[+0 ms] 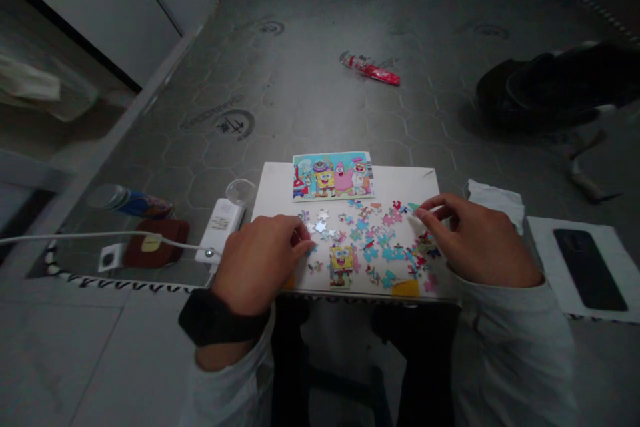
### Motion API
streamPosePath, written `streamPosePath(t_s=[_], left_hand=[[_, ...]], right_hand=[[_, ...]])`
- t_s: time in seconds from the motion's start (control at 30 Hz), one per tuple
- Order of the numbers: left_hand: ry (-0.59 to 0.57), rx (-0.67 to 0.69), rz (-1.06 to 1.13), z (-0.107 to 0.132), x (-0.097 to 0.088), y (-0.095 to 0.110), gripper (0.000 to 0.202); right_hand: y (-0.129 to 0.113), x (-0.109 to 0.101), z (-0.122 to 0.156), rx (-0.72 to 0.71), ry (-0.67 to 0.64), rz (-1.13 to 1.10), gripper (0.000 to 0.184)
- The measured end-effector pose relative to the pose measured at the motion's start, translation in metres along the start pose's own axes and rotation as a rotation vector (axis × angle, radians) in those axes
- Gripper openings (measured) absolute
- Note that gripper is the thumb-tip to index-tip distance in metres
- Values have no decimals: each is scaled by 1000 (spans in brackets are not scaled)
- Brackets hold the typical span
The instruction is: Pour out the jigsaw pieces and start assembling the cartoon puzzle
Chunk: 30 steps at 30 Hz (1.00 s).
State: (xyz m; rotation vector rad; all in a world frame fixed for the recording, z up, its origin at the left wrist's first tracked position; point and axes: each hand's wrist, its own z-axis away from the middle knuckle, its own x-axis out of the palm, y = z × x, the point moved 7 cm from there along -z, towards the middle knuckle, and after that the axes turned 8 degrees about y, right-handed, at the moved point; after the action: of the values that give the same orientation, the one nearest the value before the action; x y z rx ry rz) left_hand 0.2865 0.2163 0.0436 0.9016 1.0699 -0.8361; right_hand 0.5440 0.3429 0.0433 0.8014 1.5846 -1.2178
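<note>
A white board (400, 178) lies in front of me with many loose jigsaw puzzle pieces (357, 233) scattered over it. Low in the middle sits a joined section of puzzle (342, 265) showing a yellow cartoon character. My left hand (265, 257) rests at the board's left side, fingers curled and thumb drawn in close to a few pieces; whether it grips one is hidden. On the right, my right hand (477, 240) has thumb and index finger pinched together at a small greenish puzzle piece (413, 207), above the red and dark pieces.
A picture card (333, 177) lies at the board's back edge. To the left are a white power strip (220, 227), a brown box (156, 243) and a can (135, 202). Tissue (495, 202) and a dark phone (589, 268) lie right; a red wrapper (373, 70) lies farther back.
</note>
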Motion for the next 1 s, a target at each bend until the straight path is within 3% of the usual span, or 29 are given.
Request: streamPosePath(t_s=[0.2, 0.6, 1.0], left_hand=[[42, -45, 8, -2, -8, 0, 21], [52, -30, 51, -2, -6, 2, 21], [-3, -77, 28, -3, -7, 2, 21]], right_hand=[[13, -2, -1, 48, -18, 15, 25], [50, 1, -2, 133, -101, 51, 24], [52, 7, -1, 120, -126, 85, 24]])
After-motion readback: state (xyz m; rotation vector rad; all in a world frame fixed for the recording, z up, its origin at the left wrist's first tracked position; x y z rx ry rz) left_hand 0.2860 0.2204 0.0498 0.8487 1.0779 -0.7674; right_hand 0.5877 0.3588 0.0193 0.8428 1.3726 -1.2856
